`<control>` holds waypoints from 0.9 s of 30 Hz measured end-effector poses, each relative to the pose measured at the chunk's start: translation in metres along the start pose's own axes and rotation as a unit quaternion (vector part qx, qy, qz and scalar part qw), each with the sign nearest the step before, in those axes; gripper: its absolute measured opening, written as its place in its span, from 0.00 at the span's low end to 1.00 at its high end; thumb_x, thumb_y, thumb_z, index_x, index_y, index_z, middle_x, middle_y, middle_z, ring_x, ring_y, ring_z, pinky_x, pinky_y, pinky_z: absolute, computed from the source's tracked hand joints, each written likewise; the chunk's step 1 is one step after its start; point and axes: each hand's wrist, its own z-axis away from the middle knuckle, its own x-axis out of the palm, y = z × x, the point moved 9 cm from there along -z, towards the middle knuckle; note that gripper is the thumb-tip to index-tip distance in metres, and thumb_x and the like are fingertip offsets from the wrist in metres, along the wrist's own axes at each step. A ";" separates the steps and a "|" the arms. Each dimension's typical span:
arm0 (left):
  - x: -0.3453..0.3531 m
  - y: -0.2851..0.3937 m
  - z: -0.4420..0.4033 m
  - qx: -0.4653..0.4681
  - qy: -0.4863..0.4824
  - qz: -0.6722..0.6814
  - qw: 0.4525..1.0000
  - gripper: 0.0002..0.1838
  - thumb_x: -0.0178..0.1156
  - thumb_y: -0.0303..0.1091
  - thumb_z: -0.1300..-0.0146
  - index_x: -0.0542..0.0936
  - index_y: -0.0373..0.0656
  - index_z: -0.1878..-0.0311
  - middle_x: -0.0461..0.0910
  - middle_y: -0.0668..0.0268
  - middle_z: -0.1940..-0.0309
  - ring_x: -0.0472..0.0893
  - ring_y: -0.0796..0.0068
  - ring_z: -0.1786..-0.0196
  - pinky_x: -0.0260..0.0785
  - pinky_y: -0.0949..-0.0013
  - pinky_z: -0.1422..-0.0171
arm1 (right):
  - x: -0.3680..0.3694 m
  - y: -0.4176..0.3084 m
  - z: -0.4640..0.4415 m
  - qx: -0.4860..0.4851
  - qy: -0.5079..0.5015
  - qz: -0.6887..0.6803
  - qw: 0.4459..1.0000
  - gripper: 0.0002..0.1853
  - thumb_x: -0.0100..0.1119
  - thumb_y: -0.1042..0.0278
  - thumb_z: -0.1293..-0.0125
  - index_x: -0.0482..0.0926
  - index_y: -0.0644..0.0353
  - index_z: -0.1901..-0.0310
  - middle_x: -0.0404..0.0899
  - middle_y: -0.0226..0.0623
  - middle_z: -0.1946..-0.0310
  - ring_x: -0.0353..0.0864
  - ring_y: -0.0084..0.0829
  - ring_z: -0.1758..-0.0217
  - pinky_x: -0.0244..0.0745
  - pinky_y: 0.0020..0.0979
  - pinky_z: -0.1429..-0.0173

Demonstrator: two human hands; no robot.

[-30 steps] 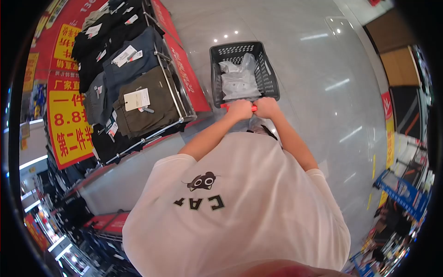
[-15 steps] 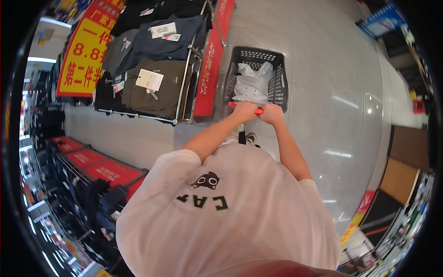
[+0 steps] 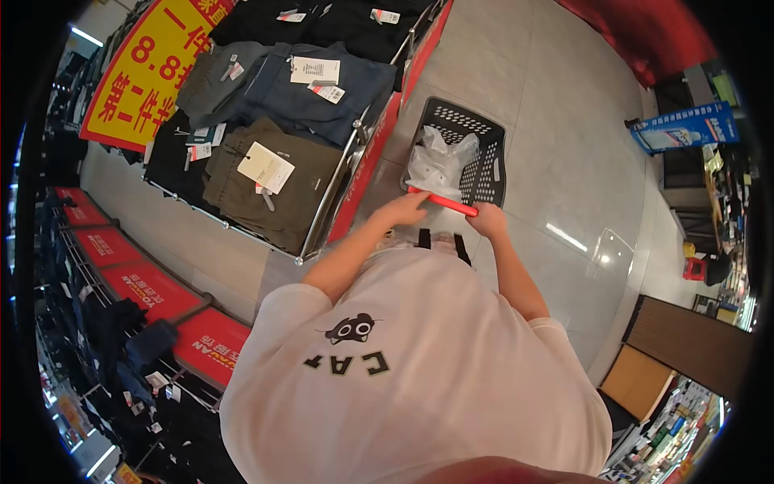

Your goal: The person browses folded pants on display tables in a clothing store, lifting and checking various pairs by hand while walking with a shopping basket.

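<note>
A red handle (image 3: pixel 445 202) crosses the near side of a dark shopping basket (image 3: pixel 488 165), which holds a crumpled translucent plastic bag (image 3: pixel 442 164). My right hand (image 3: pixel 488 220) is closed round the right end of the handle. Beside the handle's left part is my left hand (image 3: pixel 403 210), its fingers stretched toward the bar and not wrapped round it. Whether its fingertips touch the bar is unclear.
Folded, tagged trousers (image 3: pixel 274 185) lie on a metal-railed display (image 3: pixel 351 149) at the left. A yellow and red sign (image 3: pixel 141 73) stands behind them. Red panels (image 3: pixel 149 286) and hanging clothes line the lower left. Shelves and a blue box (image 3: pixel 685 129) are at the right.
My hands have moved apart along the handle, and my left hand has loosened from it. The basket sits slightly lower in view. The clothes display has shifted right and turned in view.
</note>
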 end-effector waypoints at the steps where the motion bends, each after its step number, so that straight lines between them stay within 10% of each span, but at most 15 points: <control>1: -0.009 -0.007 0.004 -0.003 0.006 0.007 1.000 0.26 0.58 0.42 0.35 0.76 0.38 0.38 0.79 0.46 0.44 0.75 0.47 0.37 0.63 0.57 0.28 | -0.007 0.003 -0.011 0.004 0.002 -0.006 1.000 0.12 0.63 0.53 0.46 0.86 0.48 0.65 0.86 0.42 0.68 0.85 0.48 0.61 0.80 0.46 0.54; 12: -0.067 -0.056 0.051 -0.227 0.093 0.380 0.892 0.18 0.51 0.45 0.25 0.80 0.41 0.45 0.82 0.64 0.58 0.80 0.75 0.55 0.74 0.68 0.49 | -0.049 0.026 -0.135 -0.039 -0.062 0.011 0.997 0.16 0.64 0.51 0.44 0.87 0.49 0.58 0.86 0.46 0.64 0.85 0.48 0.58 0.78 0.45 0.51; 25: -0.177 -0.038 0.045 -0.283 0.377 0.472 0.745 0.18 0.49 0.42 0.24 0.79 0.37 0.48 0.82 0.61 0.58 0.83 0.72 0.57 0.76 0.70 0.49 | -0.076 0.056 -0.289 -0.072 -0.210 -0.027 0.975 0.21 0.64 0.48 0.40 0.86 0.57 0.54 0.86 0.51 0.65 0.86 0.49 0.58 0.77 0.43 0.52; 27: -0.189 -0.026 0.064 -0.316 0.408 0.462 0.721 0.16 0.49 0.41 0.24 0.79 0.38 0.50 0.82 0.62 0.60 0.83 0.74 0.60 0.77 0.71 0.54 | -0.078 0.048 -0.300 -0.007 -0.307 -0.074 0.949 0.22 0.63 0.50 0.36 0.82 0.66 0.59 0.82 0.39 0.74 0.81 0.33 0.75 0.77 0.41 0.71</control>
